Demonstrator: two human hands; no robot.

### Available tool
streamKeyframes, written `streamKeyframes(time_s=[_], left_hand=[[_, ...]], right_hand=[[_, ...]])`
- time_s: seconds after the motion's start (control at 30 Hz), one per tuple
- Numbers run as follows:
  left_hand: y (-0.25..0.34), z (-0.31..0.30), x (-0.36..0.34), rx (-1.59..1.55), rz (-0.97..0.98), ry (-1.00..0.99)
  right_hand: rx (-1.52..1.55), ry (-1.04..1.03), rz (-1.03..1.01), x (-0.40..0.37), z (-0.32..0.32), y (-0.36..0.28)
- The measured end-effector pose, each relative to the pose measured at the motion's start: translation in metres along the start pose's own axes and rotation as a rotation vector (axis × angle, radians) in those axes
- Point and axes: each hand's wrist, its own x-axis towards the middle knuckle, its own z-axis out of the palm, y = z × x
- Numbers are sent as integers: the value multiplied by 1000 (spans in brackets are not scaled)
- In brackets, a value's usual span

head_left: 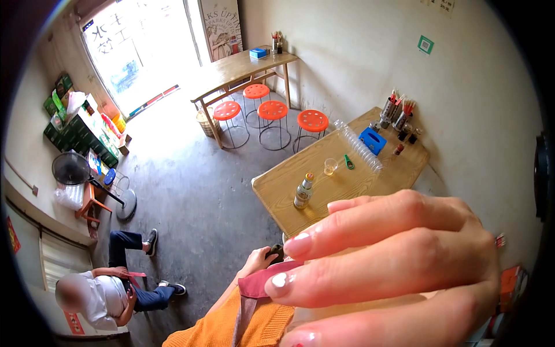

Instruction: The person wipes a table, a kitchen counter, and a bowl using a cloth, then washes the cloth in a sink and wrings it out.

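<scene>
My right hand [399, 254] is large and close to the camera at the lower right, its fingers stretched out to the left with nothing between them. Beyond and partly behind it, my left hand [258, 261] is closed on a small dark object [276, 252], too small to identify. Below are an orange knitted garment [248, 324] and a dark red strap [260, 283]. On the wooden table [277, 202] ahead stand a bottle [303, 191] with a yellow-orange cap and a glass [330, 166]. A green opener [348, 162] lies near the glass.
Farther along the table are stacked clear cups [358, 146], a blue tissue box [372, 140] and utensil holders [393, 110]. Orange stools [313, 120] stand beyond, near another table [243, 68]. A seated person [107, 295] is at lower left, below a black fan [71, 169].
</scene>
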Motion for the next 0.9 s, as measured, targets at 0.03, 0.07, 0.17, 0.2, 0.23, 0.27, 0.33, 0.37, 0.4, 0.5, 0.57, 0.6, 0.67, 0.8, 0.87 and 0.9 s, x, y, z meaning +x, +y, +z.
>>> streamKeyframes(time_s=[0.03, 0.07, 0.17, 0.2, 0.23, 0.27, 0.33, 0.37, 0.4, 0.5, 0.57, 0.6, 0.67, 0.8, 0.87, 0.9], left_hand=[[0, 0, 1, -4, -2, -12], [1, -1, 1, -8, -4, -24], [7, -5, -1, -52, 14, -17], [8, -6, -1, -51, 17, -17], [9, -6, -1, -45, 18, -15], [9, -7, -1, -38, 18, -14], [6, -5, 2, -32, 15, -17], [4, -4, 2, -28, 4, -24], [2, -2, 4, -28, 8, -25], [-2, -1, 7, 19, 19, -44], [-1, -1, 7, -11, 32, -38], [-1, -1, 7, -11, 34, -39], [-1, -2, 9, 10, 25, -50], [2, -3, 9, -29, 33, -37], [1, -3, 10, -8, 14, -47], [-1, -2, 11, -7, 12, -54]], right_hand=[[-21, 4, 4, 0, 0, -1], [-41, 8, 8, 0, 0, -2], [-59, 17, 19, -1, -1, -4], [-68, 21, 25, -2, -2, -5], [-77, 24, 29, -2, -2, -5], [-86, 28, 34, -2, -3, -6], [-89, 37, 52, -2, -3, -9], [-86, 41, 75, -2, -4, -9], [-90, 43, 75, -3, -4, -9], [-122, 62, 83, -6, -5, -10], [-146, 71, 93, -7, -4, -12], [-154, 75, 99, -7, -4, -12], [-173, 84, 111, -8, -4, -12], [-194, 84, 114, -9, -3, -13], [-178, 126, 125, -10, -1, -10], [-177, 128, 132, -11, -2, -10]])
